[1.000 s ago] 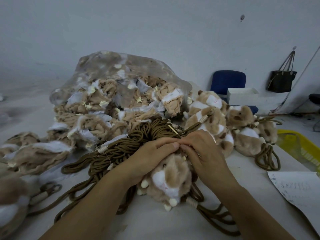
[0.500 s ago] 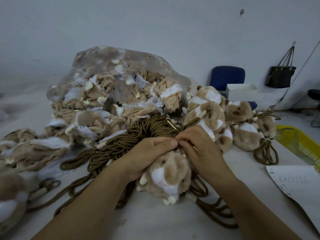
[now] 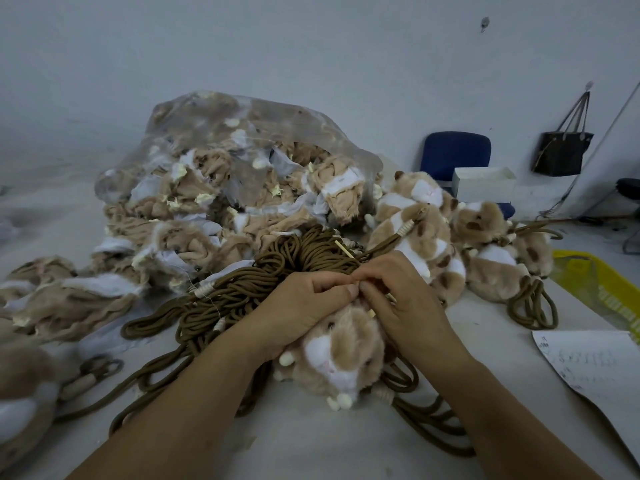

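1. L hand (image 3: 304, 317) grips the toy (image 3: 343, 362) round its back, fingers curled, thumb on top.
2. R hand (image 3: 405, 306) pinches the toy's top edge, fingertips vs. my L thumb; a thin pale stick (image 3: 372, 314) pokes out under the fingers.
3. Toy lies on the table (image 3: 311, 448) betw. my wrists, face toward me, partly on the brown cords (image 3: 270, 275).
4. Behind cords: clear bag (image 3: 242, 133) of limp fur pieces. Stuffed animals (image 3: 433, 244) piled to the R, paper (image 3: 595, 368) at R edge.

Pale table (image 3: 311, 455): plush toys (image 3: 349, 355), cords (image 3: 242, 299), paper (image 3: 595, 368).
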A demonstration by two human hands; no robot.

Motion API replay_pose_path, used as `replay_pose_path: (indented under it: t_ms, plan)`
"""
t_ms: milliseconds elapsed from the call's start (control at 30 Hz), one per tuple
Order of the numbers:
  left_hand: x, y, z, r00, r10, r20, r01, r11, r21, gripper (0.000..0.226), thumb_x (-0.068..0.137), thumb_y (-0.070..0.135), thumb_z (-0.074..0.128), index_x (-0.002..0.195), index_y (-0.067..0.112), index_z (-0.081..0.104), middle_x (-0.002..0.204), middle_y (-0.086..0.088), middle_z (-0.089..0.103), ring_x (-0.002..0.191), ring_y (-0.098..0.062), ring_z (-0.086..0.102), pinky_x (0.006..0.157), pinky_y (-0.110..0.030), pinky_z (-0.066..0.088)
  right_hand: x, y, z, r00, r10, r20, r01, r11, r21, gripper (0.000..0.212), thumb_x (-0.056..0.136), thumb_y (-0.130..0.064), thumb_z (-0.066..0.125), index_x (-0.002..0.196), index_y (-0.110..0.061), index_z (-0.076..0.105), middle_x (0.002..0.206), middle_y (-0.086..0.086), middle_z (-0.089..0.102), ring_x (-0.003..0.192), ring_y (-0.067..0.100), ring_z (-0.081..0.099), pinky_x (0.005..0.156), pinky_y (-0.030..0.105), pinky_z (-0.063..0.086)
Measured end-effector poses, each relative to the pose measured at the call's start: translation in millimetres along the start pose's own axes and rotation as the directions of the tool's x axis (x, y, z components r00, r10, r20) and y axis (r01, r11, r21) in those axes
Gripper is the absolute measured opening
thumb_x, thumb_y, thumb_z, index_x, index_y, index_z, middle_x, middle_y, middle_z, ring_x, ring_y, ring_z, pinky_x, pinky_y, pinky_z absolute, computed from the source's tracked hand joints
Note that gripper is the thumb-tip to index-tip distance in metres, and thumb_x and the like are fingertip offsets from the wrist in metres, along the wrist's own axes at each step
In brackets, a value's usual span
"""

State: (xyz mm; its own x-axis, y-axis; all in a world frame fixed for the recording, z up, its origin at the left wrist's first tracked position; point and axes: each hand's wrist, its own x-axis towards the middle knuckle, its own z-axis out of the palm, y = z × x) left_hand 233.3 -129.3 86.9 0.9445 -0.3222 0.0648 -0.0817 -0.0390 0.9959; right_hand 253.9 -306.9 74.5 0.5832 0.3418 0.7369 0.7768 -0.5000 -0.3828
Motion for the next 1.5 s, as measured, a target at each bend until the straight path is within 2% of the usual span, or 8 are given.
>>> replay_pose_path:
  t_ms: [300, 467, 633, 900, 1167, 1300, 1400, 1500]
  plan:
    - [-0.1, 2.9, 3.1, 0.993, 0.119, -0.018, -0.113, 0.975, 0.193, 0.019, 0.095, 0.021, 0.063, 0.111, 0.02, 0.073, 0.097, 0.008, 0.075, 0.092, -0.004, 0.069, 0.078, -0.017, 0.05, -1.4, 3.5, -0.3, 0.995, 0.091, -0.033, -0.088, 0.993, 0.078, 0.019, 0.088, -0.008, 0.062, 0.099, -0.024, 0.063, 0.099, -0.016, 0.053, 0.092, -0.002, 0.054, 0.075, 0.01, 0.043]
    - [2.5, 2.5, 5.6, 0.981, 0.186, -0.047, -0.165, 0.944, 0.285, 0.019, 0.094, 0.018, 0.065, 0.111, 0.023, 0.071, 0.099, 0.001, 0.074, 0.096, -0.016, 0.068, 0.086, -0.029, 0.054, -0.8, 2.8, -1.1, 0.991, 0.116, -0.066, -0.107, 0.987, 0.12, 0.024, 0.089, -0.015, 0.062, 0.101, -0.036, 0.059, 0.102, -0.016, 0.053, 0.092, -0.001, 0.055, 0.075, 0.008, 0.043]
    - [4.2, 1.4, 6.6, 0.97, 0.24, -0.042, -0.213, 0.92, 0.328, 0.022, 0.093, 0.024, 0.067, 0.113, 0.034, 0.07, 0.102, 0.01, 0.073, 0.097, -0.008, 0.068, 0.09, -0.03, 0.055, -0.6, 0.6, -2.4, 0.986, 0.149, -0.074, -0.133, 0.973, 0.188, 0.025, 0.09, -0.01, 0.062, 0.1, -0.033, 0.059, 0.102, -0.01, 0.055, 0.092, 0.003, 0.055, 0.077, 0.009, 0.043]
    - [4.5, 2.9, 10.2, 0.94, 0.33, -0.085, -0.267, 0.869, 0.417, 0.018, 0.09, 0.033, 0.07, 0.103, 0.045, 0.068, 0.1, 0.02, 0.07, 0.094, 0.003, 0.065, 0.082, -0.013, 0.05, -0.6, -4.1, -2.9, 0.978, 0.193, -0.081, -0.168, 0.954, 0.247, 0.031, 0.089, -0.008, 0.064, 0.097, -0.037, 0.058, 0.101, -0.006, 0.057, 0.092, 0.003, 0.057, 0.076, 0.008, 0.042]
    - [3.5, 3.4, 11.7, 0.898, 0.434, -0.073, -0.331, 0.776, 0.538, 0.027, 0.094, 0.02, 0.065, 0.12, 0.023, 0.07, 0.105, 0.008, 0.068, 0.1, -0.004, 0.062, 0.086, -0.022, 0.048, -0.6, -2.0, -2.0, 0.983, 0.158, -0.093, -0.132, 0.962, 0.24, 0.036, 0.09, -0.008, 0.064, 0.102, -0.041, 0.057, 0.102, -0.005, 0.056, 0.09, 0.007, 0.058, 0.076, 0.011, 0.045]
    - [3.2, 2.1, 12.7, 0.878, 0.473, -0.071, -0.359, 0.75, 0.555, 0.02, 0.091, 0.019, 0.064, 0.11, 0.021, 0.071, 0.097, 0.004, 0.067, 0.095, -0.012, 0.061, 0.082, -0.03, 0.047, -0.8, -3.7, -1.2, 0.981, 0.171, -0.09, -0.143, 0.956, 0.257, 0.036, 0.09, -0.01, 0.064, 0.101, -0.043, 0.055, 0.102, -0.005, 0.056, 0.089, 0.007, 0.058, 0.074, 0.011, 0.045]
    - [2.8, 3.0, 13.0, 0.872, 0.488, -0.051, -0.375, 0.73, 0.572, 0.013, 0.091, 0.017, 0.063, 0.102, 0.019, 0.07, 0.091, 0.003, 0.064, 0.091, -0.015, 0.059, 0.079, -0.032, 0.046, -0.9, -6.2, -2.1, 0.973, 0.216, -0.086, -0.182, 0.938, 0.296, 0.028, 0.089, -0.014, 0.062, 0.095, -0.04, 0.055, 0.096, -0.009, 0.057, 0.086, 0.006, 0.058, 0.073, 0.009, 0.044]
    - [2.2, 6.2, 10.3, 0.852, 0.522, -0.033, -0.391, 0.678, 0.623, 0.017, 0.091, 0.016, 0.063, 0.106, 0.02, 0.07, 0.09, 0.006, 0.063, 0.091, -0.013, 0.057, 0.079, -0.027, 0.046, -1.9, -9.0, -4.7, 0.958, 0.287, -0.015, -0.261, 0.891, 0.372, 0.01, 0.09, -0.026, 0.054, 0.085, -0.035, 0.058, 0.088, -0.011, 0.059, 0.084, 0.006, 0.058, 0.072, 0.011, 0.044]
